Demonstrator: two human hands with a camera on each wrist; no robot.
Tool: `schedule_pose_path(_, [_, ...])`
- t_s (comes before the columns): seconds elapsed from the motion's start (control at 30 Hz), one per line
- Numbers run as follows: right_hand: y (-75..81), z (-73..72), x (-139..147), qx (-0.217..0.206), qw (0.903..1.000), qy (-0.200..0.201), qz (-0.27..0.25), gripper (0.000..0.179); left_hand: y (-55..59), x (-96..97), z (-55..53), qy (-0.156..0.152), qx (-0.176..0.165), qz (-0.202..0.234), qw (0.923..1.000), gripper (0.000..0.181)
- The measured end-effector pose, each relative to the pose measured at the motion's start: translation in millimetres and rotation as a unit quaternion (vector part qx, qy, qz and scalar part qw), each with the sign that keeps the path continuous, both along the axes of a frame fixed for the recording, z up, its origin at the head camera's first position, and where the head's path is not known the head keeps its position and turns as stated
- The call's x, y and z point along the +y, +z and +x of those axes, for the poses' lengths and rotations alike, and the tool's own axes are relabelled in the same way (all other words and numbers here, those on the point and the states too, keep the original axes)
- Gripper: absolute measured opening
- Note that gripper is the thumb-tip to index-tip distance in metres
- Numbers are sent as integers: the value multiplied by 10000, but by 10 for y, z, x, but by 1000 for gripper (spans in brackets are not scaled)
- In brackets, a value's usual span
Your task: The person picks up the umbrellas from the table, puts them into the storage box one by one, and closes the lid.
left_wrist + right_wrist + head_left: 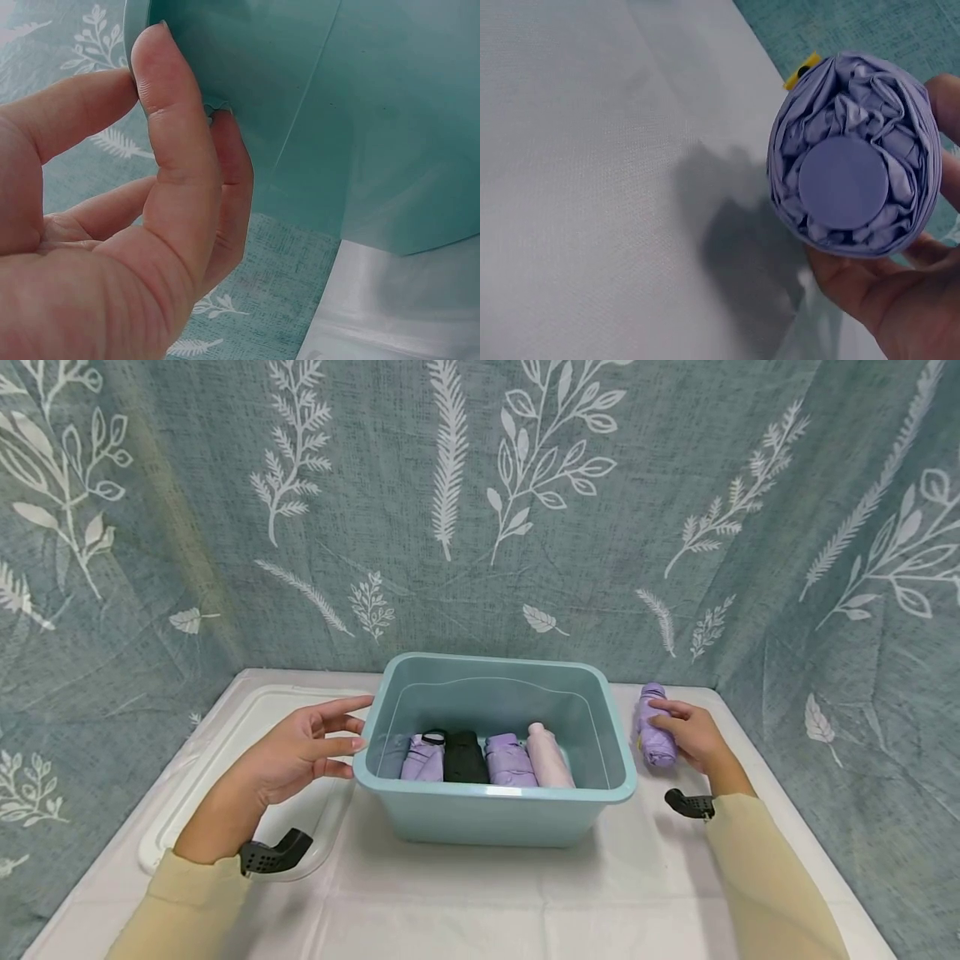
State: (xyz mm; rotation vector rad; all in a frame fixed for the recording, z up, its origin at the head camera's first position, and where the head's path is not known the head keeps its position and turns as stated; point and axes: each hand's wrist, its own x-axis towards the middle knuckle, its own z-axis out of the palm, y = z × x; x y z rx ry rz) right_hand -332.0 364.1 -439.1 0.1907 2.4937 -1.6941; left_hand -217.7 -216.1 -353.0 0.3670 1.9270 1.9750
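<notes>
My right hand [693, 735] grips a folded purple umbrella [657, 743] to the right of the bin. In the right wrist view the umbrella [844, 180] shows a round end cap amid pleated cloth, with a small yellow tag on its side. At the left, my left hand [303, 745] touches the rim of a blue-green plastic bin [491, 814] with loosely extended fingers. Inside it, side by side, are a lilac folded umbrella [423, 762], a black one [464, 760], a purple one [511, 763] and a pale pink one [550, 758].
A white lid [300, 827] lies flat on the white-covered table [465, 910], partly under my left arm. Blue-grey curtains [397, 485] with a white leaf print surround the back and sides. Each wrist wears a black camera mount [276, 853].
</notes>
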Motion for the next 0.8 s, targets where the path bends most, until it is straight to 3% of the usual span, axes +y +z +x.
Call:
schedule_pose_path(0.4, [-4,81,-9,132,9987,91,-481,72,-22,0,-18,26,32,-37,10000,71])
schedule_pose_path(0.8, [117,210,-77,254,9950,213,-938,72,2,-5,-12,62,-53,1,10000,73])
